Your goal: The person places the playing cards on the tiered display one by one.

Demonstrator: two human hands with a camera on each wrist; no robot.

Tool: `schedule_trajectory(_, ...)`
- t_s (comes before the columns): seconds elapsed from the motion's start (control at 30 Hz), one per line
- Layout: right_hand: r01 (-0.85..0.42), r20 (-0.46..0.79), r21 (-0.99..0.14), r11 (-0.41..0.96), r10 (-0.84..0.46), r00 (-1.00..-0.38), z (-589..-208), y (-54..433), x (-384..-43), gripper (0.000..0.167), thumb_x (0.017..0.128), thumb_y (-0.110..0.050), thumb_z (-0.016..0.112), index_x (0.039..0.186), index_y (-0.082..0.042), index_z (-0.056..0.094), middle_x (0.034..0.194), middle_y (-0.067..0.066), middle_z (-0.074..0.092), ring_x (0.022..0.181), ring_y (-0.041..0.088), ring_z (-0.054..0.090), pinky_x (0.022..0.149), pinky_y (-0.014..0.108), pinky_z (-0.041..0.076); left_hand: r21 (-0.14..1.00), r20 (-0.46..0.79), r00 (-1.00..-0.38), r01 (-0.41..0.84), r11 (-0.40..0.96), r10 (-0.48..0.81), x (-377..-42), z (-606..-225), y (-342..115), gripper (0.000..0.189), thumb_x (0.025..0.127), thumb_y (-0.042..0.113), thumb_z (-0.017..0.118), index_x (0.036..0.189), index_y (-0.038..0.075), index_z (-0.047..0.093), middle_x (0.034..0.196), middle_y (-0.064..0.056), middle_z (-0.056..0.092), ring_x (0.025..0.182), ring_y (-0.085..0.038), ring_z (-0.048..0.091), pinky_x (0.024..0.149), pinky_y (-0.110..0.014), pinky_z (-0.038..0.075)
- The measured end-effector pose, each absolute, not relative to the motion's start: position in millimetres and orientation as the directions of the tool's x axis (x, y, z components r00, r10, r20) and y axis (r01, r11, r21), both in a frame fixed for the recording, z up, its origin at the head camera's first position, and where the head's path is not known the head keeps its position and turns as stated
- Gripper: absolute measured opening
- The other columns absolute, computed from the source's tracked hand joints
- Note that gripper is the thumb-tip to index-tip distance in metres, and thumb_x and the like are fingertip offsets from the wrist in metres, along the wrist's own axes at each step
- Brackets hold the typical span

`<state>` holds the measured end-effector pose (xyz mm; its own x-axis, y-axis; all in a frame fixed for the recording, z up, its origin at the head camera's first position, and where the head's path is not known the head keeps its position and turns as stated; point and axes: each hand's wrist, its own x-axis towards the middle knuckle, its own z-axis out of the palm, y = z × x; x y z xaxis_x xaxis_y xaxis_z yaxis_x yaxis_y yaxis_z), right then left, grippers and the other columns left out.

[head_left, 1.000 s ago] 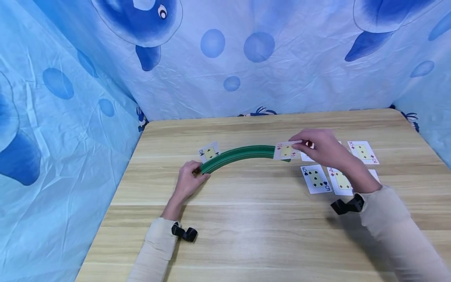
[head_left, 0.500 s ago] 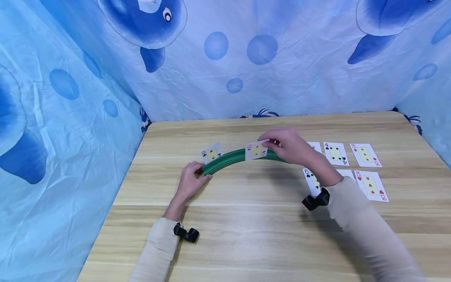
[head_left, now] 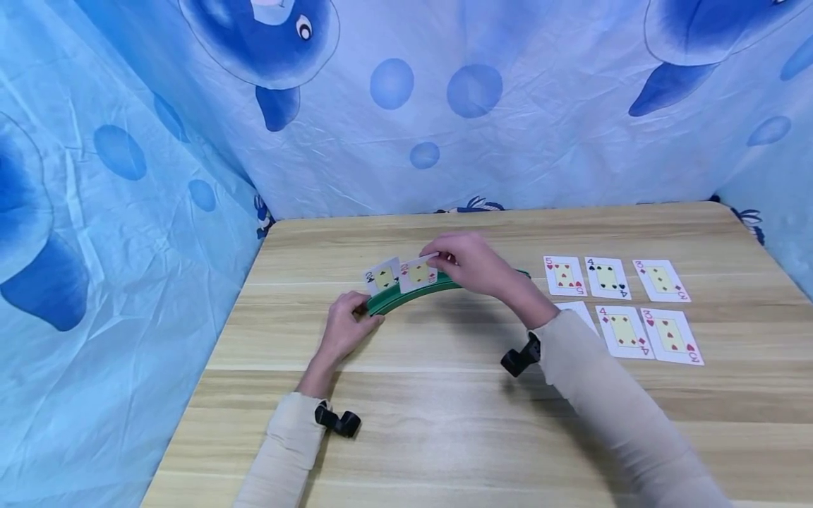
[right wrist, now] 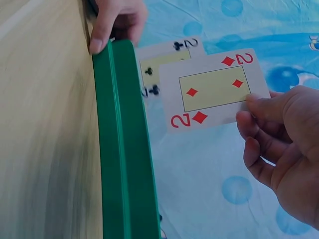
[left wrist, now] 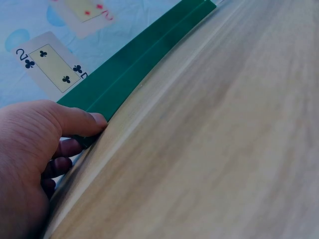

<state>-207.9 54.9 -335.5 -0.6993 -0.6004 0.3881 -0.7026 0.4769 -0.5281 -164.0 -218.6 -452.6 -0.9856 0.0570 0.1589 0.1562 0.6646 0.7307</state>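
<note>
A curved green card holder rests on the wooden table. My left hand grips its left end, the thumb over the front face in the left wrist view. Near that end the two of clubs stands upright in the holder. Between thumb and fingers my right hand pinches the two of diamonds by one edge. That card is just above the holder, right beside the two of clubs, and overlaps it in the right wrist view.
To the right, face-up cards lie in two rows: the five of hearts, four of spades and three of diamonds behind, the four of diamonds and three of hearts in front. My right sleeve partly covers another card.
My right hand has carried the two of diamonds leftward along the holder, from its right end to beside the two of clubs. My left hand keeps its grip on the holder.
</note>
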Motion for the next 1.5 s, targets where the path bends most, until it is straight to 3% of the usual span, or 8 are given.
schedule_trajectory(0.53,-0.687,0.299,-0.51,0.518,-0.642,-0.706,-354.1,6.4,-206.9,0.021,0.097,-0.01,0.064,0.116,-0.01,0.074,0.112,0.009,0.074,0.101,0.02,0.071,0.081,0.032,0.06,0.723,0.208,-0.975,0.206,0.659,0.077,-165.1,-454.7,-220.2,0.034,0.078,0.009,0.083,0.109,0.0,0.072,0.103,-0.016,0.071,0.092,-0.024,0.056,0.079,-0.028,0.043)
schedule_trajectory(1.03,-0.69,0.279,-0.493,0.53,-0.655,-0.702,-371.4,-6.7,-207.5,0.02,0.097,-0.009,0.063,0.113,-0.011,0.074,0.122,0.008,0.073,0.117,0.022,0.067,0.092,0.035,0.058,0.73,0.214,-0.973,0.214,0.649,0.08,-165.0,-455.2,-220.4,0.028,0.077,0.009,0.083,0.102,-0.001,0.072,0.102,-0.016,0.071,0.092,-0.027,0.056,0.08,-0.03,0.043)
schedule_trajectory(1.5,-0.685,0.275,-0.46,0.566,-0.642,-0.716,-357.0,6.5,-207.8,0.022,0.097,-0.01,0.064,0.117,-0.012,0.073,0.116,0.008,0.074,0.104,0.02,0.072,0.085,0.033,0.06,0.723,0.198,-0.977,0.198,0.662,0.076,-165.0,-455.1,-219.6,0.035,0.078,0.01,0.082,0.109,-0.001,0.071,0.104,-0.016,0.071,0.094,-0.026,0.057,0.081,-0.03,0.046)
